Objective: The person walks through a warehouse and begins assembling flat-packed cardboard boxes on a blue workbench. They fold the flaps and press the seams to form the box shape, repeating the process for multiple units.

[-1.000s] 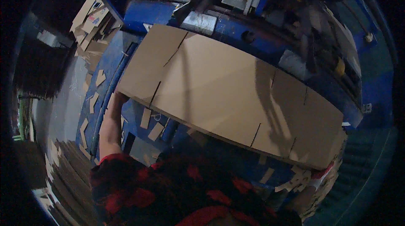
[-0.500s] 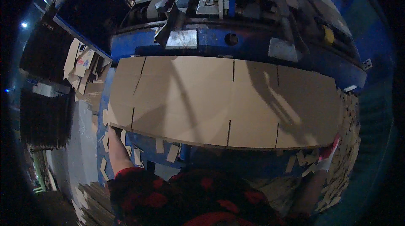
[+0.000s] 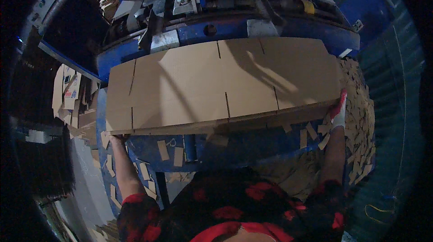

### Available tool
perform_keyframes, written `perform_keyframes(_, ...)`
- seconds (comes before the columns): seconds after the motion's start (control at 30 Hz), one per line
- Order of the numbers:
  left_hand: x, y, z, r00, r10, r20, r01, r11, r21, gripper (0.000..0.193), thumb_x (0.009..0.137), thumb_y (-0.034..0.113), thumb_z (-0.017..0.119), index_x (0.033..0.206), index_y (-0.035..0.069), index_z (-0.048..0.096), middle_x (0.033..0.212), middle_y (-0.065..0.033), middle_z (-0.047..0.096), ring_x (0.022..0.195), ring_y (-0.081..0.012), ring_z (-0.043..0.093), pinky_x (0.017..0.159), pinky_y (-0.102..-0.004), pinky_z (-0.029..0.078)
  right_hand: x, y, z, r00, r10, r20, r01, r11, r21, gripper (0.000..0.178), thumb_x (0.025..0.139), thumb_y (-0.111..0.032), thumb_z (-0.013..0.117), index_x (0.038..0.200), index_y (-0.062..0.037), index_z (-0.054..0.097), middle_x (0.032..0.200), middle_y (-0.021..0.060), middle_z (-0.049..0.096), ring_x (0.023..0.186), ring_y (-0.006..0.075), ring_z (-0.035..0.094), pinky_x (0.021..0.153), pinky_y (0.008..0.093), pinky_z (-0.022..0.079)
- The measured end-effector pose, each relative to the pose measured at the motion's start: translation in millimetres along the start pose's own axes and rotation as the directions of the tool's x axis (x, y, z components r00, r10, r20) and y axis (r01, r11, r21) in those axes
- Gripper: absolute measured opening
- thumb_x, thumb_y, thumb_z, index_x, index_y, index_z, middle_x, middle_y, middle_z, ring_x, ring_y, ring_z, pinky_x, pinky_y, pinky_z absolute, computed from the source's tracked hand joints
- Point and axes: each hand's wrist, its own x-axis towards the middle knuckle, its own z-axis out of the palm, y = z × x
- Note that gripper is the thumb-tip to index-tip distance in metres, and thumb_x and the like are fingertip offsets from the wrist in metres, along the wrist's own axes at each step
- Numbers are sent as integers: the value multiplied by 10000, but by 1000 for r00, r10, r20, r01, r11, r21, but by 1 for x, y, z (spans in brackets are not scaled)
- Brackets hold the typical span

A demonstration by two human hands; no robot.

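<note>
A stack of flat brown cardboard box blanks (image 3: 189, 86) with dark slots spans the space in front of me, its right end slanting farther away than its left. My left hand (image 3: 119, 137) is bare and closed at the near left corner, fingers mostly hidden beneath the cardboard. At the near right corner, my right hand (image 3: 337, 110), in a white and red glove, grips the edge. The layered near side of the stack shows between the hands, thicker toward the right.
Behind the stack runs a blue machine (image 3: 306, 30) with metal plates and rollers. Cardboard offcuts (image 3: 178, 156) lie on the blue surface (image 3: 203, 151) below the stack, and many more scraps (image 3: 358, 102) are heaped at the right. Loose cardboard pieces (image 3: 74, 90) are piled at the left.
The right end of the stack has swung away from me, and more of its near side shows. Both hands stay on its corners. My view has shifted, moving the machine leftward in the picture.
</note>
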Motion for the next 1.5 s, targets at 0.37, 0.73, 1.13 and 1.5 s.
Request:
perform_keyframes(0.37,-56,4,59,924,221,313,-140,955,-262,875,839,725,236,1293,-3,411,1325,-185,416,1204,-357,402,1005,-486,316,-44,30,82,991,-134,-24,136,980,148,634,910,-467,456,1390,-71,333,1401,39,385,1277,208,356,1059,371,264)
perform_keyframes(0.73,17,-11,15,974,133,184,-88,968,-234,890,744,783,406,1246,50,463,1239,-148,502,1143,-301,470,954,-465,379,-77,24,132,981,-54,185,36,994,103,586,916,-468,422,1313,-37,422,1303,108,467,1186,273,434,1025,410,315)
perform_keyframes(1.13,-73,183,113,-6,928,373,-929,-144,342,466,816,215,624,1186,-16,459,1153,-207,499,1123,-364,443,965,-430,350,-108,21,142,998,-6,58,0,994,109,594,909,-471,424,1306,-30,428,1318,115,455,1202,279,424,1030,420,312)
perform_keyframes(1.5,-150,422,296,-290,907,306,-836,-396,381,628,699,315,717,1189,14,465,1219,-198,486,1130,-374,456,937,-458,396,-121,55,166,995,90,47,-98,973,209,600,902,-474,426,1300,-23,434,1331,122,445,1216,285,414,1033,430,309)
